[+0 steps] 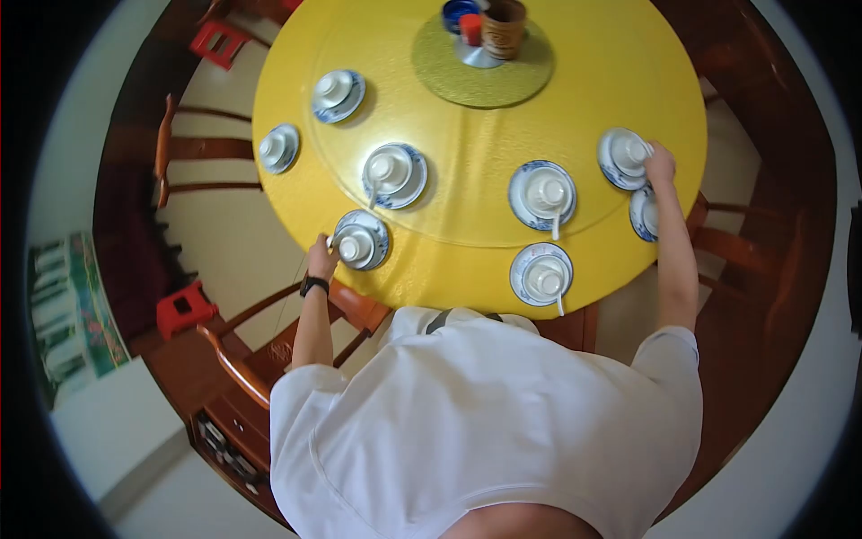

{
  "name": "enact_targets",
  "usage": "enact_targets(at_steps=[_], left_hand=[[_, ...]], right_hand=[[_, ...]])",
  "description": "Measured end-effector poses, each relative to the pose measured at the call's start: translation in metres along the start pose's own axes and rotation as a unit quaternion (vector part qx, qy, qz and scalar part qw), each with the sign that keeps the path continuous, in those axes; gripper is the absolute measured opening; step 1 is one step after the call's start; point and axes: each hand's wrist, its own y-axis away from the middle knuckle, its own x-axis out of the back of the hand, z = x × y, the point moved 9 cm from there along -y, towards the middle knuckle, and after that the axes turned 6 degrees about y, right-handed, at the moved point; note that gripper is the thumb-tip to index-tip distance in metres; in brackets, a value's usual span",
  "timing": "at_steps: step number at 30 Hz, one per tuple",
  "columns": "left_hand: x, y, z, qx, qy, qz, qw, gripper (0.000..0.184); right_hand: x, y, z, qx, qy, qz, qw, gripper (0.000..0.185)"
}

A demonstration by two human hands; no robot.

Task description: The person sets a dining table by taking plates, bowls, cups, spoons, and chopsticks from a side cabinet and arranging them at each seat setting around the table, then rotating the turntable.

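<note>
My left hand (321,258), wearing a black wristband, is at the left rim of a place setting near the table's front edge. Its fingers are closed on what looks like the white handle of a spoon (331,242), beside a small white cup (354,248) on a blue-patterned plate (379,230). Over on the right, my right hand (661,165) reaches to another stacked setting. There its fingers pinch a white spoon handle (648,151) beside a cup (629,154) on a plate (611,169). The fingertips of both hands are small and partly hidden.
The round table has a yellow cloth (467,278). Several similar settings stand about, some with spoons (557,223). A round stand (440,85) at the back holds a brown container (504,31), a red item (471,29) and a blue bowl (456,13). Wooden chairs (211,148) surround it.
</note>
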Motion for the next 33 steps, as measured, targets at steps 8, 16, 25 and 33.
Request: enact_targets(at_steps=[8, 16, 25, 33], left_hand=[[-0.005, 0.009, 0.013, -0.042, -0.058, 0.036, 0.997, 0.024], [-0.015, 0.006, -0.002, -0.015, -0.027, 0.031, 0.999, 0.025], [-0.015, 0.007, -0.002, -0.006, -0.033, 0.001, 0.999, 0.029], [-0.008, 0.013, 0.027, 0.023, -0.002, 0.021, 0.999, 0.028]], right_hand=[[0.009, 0.010, 0.011, -0.027, -0.064, 0.009, 0.998, 0.029], [0.017, 0.031, 0.137, -0.129, -0.093, 0.025, 0.987, 0.033], [-0.073, 0.096, 0.195, -0.159, -0.285, -0.132, 0.936, 0.040], [-0.080, 0.098, 0.179, -0.066, -0.249, -0.151, 0.954, 0.038]])
